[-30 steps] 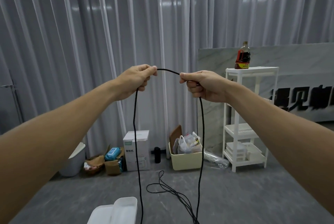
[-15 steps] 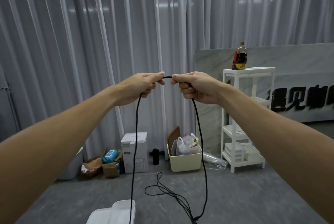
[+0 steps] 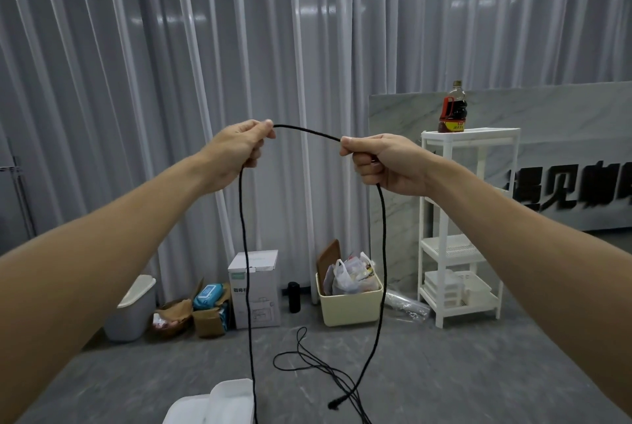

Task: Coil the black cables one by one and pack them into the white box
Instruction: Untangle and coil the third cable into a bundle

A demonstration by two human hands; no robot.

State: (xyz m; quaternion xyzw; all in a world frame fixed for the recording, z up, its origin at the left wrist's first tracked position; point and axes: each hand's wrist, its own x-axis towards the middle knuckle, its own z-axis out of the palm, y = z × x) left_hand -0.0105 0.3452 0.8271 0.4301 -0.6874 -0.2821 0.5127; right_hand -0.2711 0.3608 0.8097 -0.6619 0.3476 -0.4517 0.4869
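At my two o'clock a dark sauce bottle [image 3: 452,108] tops a white plastic shelf rack [image 3: 468,225]. At twelve, a cream plastic bin [image 3: 349,305] sits by a white cardboard carton [image 3: 254,290].

The left hand [image 3: 236,153] and right hand [image 3: 383,163] were almost touching a moment ago. Now they are apart, with a longer bit of black cable [image 3: 307,131] stretched between them.

matt braided black cable [image 3: 382,239], smooth white plastic box [image 3: 219,405], sheer pleated cloth curtain [image 3: 171,81], matt grey floor [image 3: 444,372]
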